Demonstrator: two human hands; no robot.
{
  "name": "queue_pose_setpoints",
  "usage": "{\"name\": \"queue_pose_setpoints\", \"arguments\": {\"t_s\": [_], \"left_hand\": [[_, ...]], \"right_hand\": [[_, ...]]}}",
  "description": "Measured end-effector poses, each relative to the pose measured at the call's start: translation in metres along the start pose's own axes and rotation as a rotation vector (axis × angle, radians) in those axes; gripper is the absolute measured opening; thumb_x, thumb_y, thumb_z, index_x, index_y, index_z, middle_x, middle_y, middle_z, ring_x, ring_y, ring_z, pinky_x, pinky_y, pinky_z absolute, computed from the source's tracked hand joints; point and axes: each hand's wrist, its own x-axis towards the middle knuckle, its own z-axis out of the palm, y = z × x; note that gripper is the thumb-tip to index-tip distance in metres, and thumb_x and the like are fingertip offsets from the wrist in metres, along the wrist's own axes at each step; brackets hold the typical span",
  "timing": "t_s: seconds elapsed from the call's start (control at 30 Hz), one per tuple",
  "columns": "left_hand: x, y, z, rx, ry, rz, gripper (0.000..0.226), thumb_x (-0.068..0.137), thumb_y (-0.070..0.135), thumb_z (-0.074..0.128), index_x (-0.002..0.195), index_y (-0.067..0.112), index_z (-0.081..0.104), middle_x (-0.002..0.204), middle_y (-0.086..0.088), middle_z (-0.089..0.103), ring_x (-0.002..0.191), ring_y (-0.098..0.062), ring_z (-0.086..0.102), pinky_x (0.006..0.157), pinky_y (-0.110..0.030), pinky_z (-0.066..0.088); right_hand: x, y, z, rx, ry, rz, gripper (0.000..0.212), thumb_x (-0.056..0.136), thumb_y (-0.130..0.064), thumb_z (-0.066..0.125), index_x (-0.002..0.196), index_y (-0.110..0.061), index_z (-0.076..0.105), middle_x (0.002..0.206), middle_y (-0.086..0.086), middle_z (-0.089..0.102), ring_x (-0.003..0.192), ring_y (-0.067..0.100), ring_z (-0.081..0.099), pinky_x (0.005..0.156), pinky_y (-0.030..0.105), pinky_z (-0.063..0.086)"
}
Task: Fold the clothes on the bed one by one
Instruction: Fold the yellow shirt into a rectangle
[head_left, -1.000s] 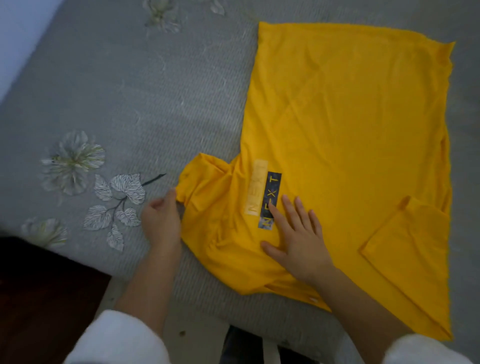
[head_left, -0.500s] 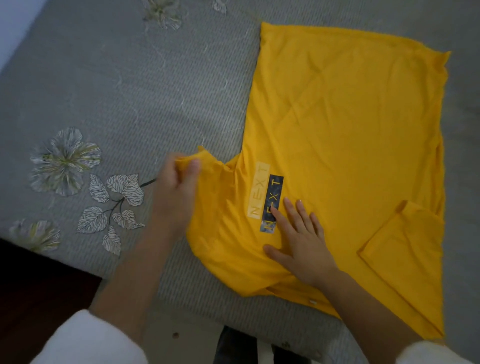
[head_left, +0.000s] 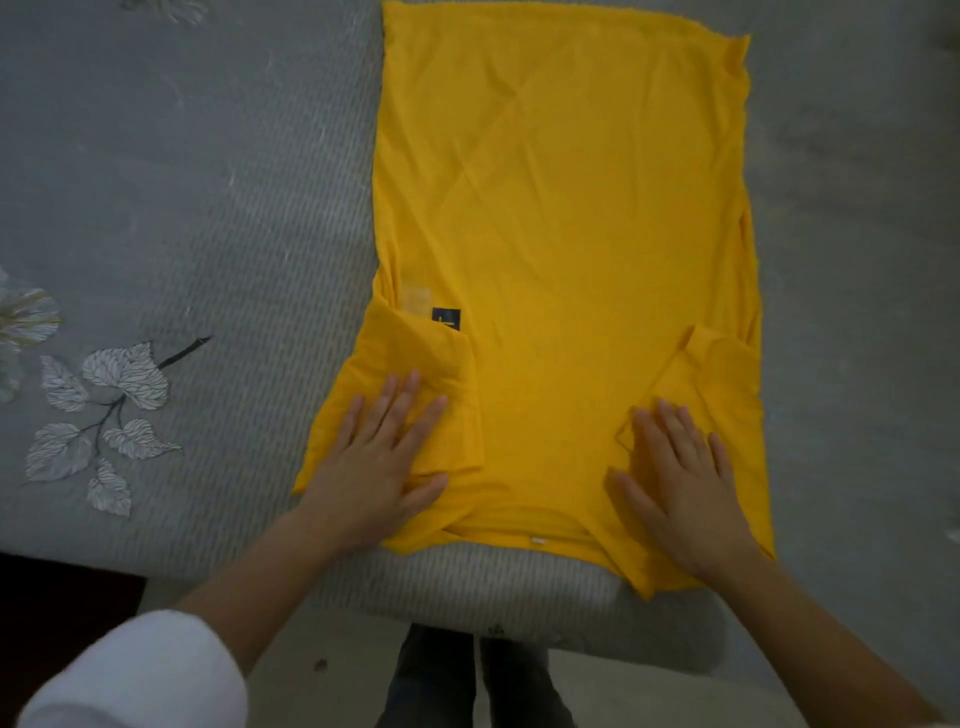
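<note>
A yellow T-shirt (head_left: 561, 208) lies flat on the grey bed (head_left: 182, 182), its collar at the near edge and its hem far from me. Both sleeves are folded inward over the body. The left sleeve (head_left: 415, 374) covers most of the dark logo patch (head_left: 447, 318). My left hand (head_left: 382, 467) lies flat on that left sleeve with straight fingers. On the folded right sleeve (head_left: 711, 374), my right hand (head_left: 675, 483) presses flat, fingers spread.
The bedspread carries white leaf and flower prints (head_left: 104, 410) at the left. The bed's near edge (head_left: 467, 587) runs just below the collar. My legs (head_left: 467, 680) stand on the pale floor beneath it. Dark furniture or floor (head_left: 52, 613) shows at the lower left.
My left hand pinched the left sleeve, folded it over the shirt body and now rests flat on it. My right hand moved from the logo area to the right sleeve.
</note>
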Motion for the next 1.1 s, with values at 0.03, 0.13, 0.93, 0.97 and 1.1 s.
{"name": "queue_pose_setpoints", "arguments": {"t_s": [0.03,0.13,0.93,0.97,1.1], "left_hand": [[-0.003,0.003,-0.002,-0.01,0.024,0.079,0.082,0.086,0.069,0.018,0.152,0.026,-0.004,0.159,-0.005,-0.014,0.147,-0.024,-0.011,0.118,-0.043,-0.006],[-0.024,0.011,0.0,0.016,0.07,0.308,0.087,0.082,0.063,0.045,0.153,0.021,0.017,0.16,-0.012,0.007,0.147,-0.032,0.005,0.116,-0.048,0.008],[-0.054,0.105,-0.026,-0.407,-0.766,-0.313,0.032,0.094,0.017,0.042,0.063,0.024,0.04,0.068,0.007,0.04,0.058,-0.003,0.036,0.055,-0.017,0.032],[-0.051,0.104,-0.031,-0.439,-0.778,-0.337,0.03,0.093,0.018,0.044,0.064,0.026,0.042,0.07,0.009,0.041,0.059,-0.002,0.037,0.057,-0.016,0.033],[-0.029,0.083,-0.067,-0.586,-0.739,-0.282,0.013,0.061,0.023,0.054,0.062,0.019,0.042,0.062,0.005,0.04,0.059,-0.012,0.038,0.059,-0.029,0.031]], "right_hand": [[-0.005,0.009,-0.005,0.009,0.037,-0.058,0.072,0.092,-0.062,0.031,0.151,-0.025,0.013,0.159,-0.003,0.003,0.147,0.014,-0.002,0.119,0.042,0.001],[-0.03,0.042,-0.015,0.011,0.054,-0.231,0.079,0.089,-0.066,0.029,0.15,-0.017,0.024,0.158,0.006,0.017,0.147,0.024,0.011,0.116,0.047,0.011],[-0.059,0.076,-0.056,0.236,-0.781,0.069,0.04,0.065,-0.007,0.062,0.034,-0.016,0.038,0.043,-0.008,0.033,0.044,0.008,0.03,0.044,0.025,0.023],[-0.059,0.076,-0.06,0.243,-0.805,0.076,0.037,0.06,-0.013,0.062,0.033,-0.016,0.037,0.042,-0.009,0.031,0.044,0.009,0.028,0.044,0.025,0.021],[-0.032,0.074,-0.082,0.45,-0.645,0.131,0.027,0.056,-0.017,0.058,0.041,-0.019,0.035,0.043,-0.008,0.026,0.045,0.009,0.025,0.044,0.024,0.019]]}}
